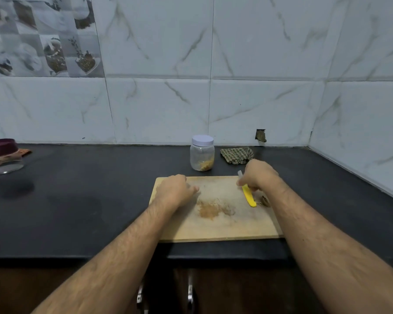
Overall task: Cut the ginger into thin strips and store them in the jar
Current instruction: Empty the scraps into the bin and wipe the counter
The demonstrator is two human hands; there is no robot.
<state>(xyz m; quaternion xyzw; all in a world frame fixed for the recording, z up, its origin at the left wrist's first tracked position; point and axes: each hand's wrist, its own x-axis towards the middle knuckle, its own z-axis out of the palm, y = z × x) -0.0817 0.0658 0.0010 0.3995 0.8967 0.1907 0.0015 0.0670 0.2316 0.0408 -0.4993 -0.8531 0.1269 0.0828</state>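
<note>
A wooden cutting board [225,225] lies on the black counter. Fine ginger residue [210,210] stains its middle. My right hand [260,175] grips a knife [249,197] with a yellow handle near the board's far right corner; the pale blade pokes out above the fist. Small brown ginger scraps [264,201] lie beside the handle. My left hand [175,189] rests on the board's far left part with fingers curled under; I cannot see anything in it. A clear plastic jar [202,155] with a white lid on stands behind the board, ginger strips at its bottom.
A checked cloth [236,155] sits crumpled right of the jar by the wall. A glass container with a maroon lid [2,155] stands at the far left. The tiled wall meets the counter at the back and right. Cabinet handles [190,293] show below the counter edge.
</note>
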